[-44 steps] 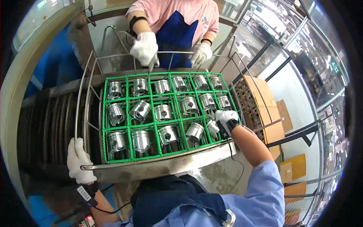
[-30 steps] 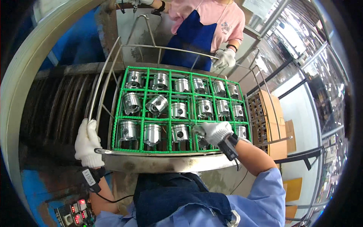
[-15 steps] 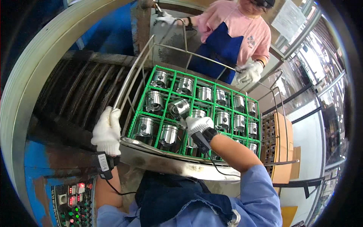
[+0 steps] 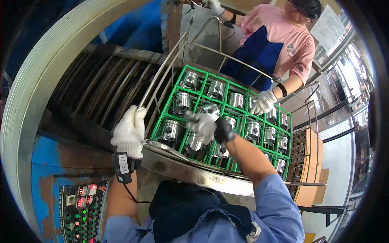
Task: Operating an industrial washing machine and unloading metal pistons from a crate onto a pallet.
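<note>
Metal pistons point(image 4: 170, 129) stand in the square cells of a green grid point(image 4: 198, 95), inside a steel-wire basket point(image 4: 162, 77) tilted in the view. At the basket's left side my gloved left hand point(image 4: 129, 131) is closed on the basket rail. Over the grid's left half, just above the pistons in the middle row, is my gloved right hand point(image 4: 204, 126); motion smears its fingers, and I cannot make out whether they hold anything. A tilted piston point(image 4: 208, 108) sits right behind it. Part of the near row is hidden under my right forearm.
Across the basket stands a co-worker point(image 4: 279, 44), whose gloved hand point(image 4: 264, 101) reaches into the grid's far right. Dark rollers point(image 4: 109, 89) run off to the left. A control panel point(image 4: 83, 210) is at lower left; a cardboard box point(image 4: 310, 162) of parts stands at right.
My right hand has shifted left over the grid and blurred. The co-worker's hand has come down onto the pistons from the far rail. The whole view has swung, moving the basket rightward in it.
</note>
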`<state>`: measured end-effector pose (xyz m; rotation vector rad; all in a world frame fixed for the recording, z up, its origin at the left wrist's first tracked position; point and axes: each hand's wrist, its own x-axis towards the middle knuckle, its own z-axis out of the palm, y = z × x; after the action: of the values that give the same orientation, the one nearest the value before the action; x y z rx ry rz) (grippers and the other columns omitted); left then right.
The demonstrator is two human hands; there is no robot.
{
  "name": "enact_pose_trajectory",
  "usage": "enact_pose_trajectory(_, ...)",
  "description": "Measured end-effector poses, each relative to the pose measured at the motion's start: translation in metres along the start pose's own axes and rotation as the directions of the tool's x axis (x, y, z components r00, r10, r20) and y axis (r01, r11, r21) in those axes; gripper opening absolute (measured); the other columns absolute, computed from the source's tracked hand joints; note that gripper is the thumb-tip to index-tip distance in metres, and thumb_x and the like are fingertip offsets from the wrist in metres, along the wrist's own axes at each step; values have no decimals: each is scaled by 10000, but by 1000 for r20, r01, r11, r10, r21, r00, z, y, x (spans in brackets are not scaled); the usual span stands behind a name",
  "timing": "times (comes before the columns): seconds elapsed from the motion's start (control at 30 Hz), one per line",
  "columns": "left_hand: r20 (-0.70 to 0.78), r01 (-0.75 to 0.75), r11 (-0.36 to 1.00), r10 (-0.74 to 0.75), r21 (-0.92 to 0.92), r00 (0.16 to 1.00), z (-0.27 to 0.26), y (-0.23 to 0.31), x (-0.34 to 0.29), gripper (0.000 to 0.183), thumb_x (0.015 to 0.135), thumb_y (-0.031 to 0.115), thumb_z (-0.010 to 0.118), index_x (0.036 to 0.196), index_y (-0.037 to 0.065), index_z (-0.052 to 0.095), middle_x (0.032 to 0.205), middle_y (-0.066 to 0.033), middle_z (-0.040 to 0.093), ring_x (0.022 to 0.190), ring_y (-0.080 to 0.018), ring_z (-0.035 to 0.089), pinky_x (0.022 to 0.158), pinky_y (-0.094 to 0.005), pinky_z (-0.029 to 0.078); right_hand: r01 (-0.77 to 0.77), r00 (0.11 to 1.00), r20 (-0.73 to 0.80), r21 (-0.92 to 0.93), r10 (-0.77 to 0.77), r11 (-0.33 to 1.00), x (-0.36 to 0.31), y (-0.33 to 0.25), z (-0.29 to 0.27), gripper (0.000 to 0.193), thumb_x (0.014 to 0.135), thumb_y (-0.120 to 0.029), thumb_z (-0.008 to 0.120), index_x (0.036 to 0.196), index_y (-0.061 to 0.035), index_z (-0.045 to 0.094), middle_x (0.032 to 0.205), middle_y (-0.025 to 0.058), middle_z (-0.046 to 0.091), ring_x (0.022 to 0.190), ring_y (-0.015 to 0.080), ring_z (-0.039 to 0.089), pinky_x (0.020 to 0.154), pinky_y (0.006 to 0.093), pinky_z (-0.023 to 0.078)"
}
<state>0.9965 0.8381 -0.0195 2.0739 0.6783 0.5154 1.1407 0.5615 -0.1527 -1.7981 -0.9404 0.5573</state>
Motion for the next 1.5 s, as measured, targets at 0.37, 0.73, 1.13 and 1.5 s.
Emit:
enact_pose_trajectory(0.37, -5, 0, 1000, 0, 4, 1000, 0, -11, 1, 515, 886, 408, 646, 1248, 43, 637, 633, -15, 577, 528, -71, 521, 514, -238, 433, -754, 657, 534, 469, 533, 459, 33, -22, -24, 193, 995, -218, 530, 859, -81, 520, 668, -34, 454, 508, 79, 404, 425, 270, 305)
enact_pose_trajectory(0.73, 11, 46, 993, -47, 105, 999, -11, -3, -1, 498, 911, 431, 588, 1237, 58, 641, 897, -102, 610, 818, -210, 566, 746, -312, 449, -762, 634, 521, 543, 572, 351, 4, -31, -49, 204, 940, -202, 658, 1035, -33, 595, 795, 58, 617, 485, 53, 404, 390, 240, 295)
enact_pose_trajectory(1.13, -5, 2, 1000, -2, 29, 1000, -2, -12, 2, 561, 880, 441, 651, 1277, 47, 618, 608, 13, 526, 529, -65, 495, 524, -235, 416, -739, 627, 238, 483, 741, 470, -44, -92, -72, 133, 929, -157, 630, 869, -98, 526, 676, -3, 520, 477, 72, 357, 408, 270, 325)
enact_pose_trajectory(1.5, 50, 70, 991, -76, 112, 996, -7, 4, -1, 482, 942, 434, 562, 1234, 57, 630, 1203, -197, 648, 1140, -339, 613, 985, -381, 463, -881, 471, -15, -62, 882, 469, -84, -112, -81, 190, 833, -197, 685, 740, -66, 583, 602, -9, 506, 463, 101, 437, 399, 265, 341)
